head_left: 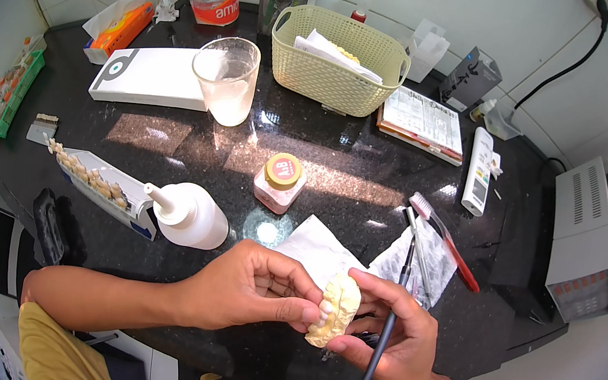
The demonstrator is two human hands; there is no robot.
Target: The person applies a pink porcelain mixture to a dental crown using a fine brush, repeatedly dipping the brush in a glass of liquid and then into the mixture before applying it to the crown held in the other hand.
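Dental cast (341, 311), pale yellow, is held over the near side of the bench (368, 180): the left hand (246, 287) pinches its toothed side between thumb and fingers, the right hand (407, 343) clasps the opposite edge. A dark, slender tool (378, 353) crosses the right hand. Beyond lie a white tissue (319, 247) and a red toothbrush (452, 249); a white squeeze bottle (197, 219) stands to the left, near a gold-lidded jar (277, 194). Farther back, a pale green basket (319, 86) stands on the glossy black bench before a white-tiled wall (457, 8).
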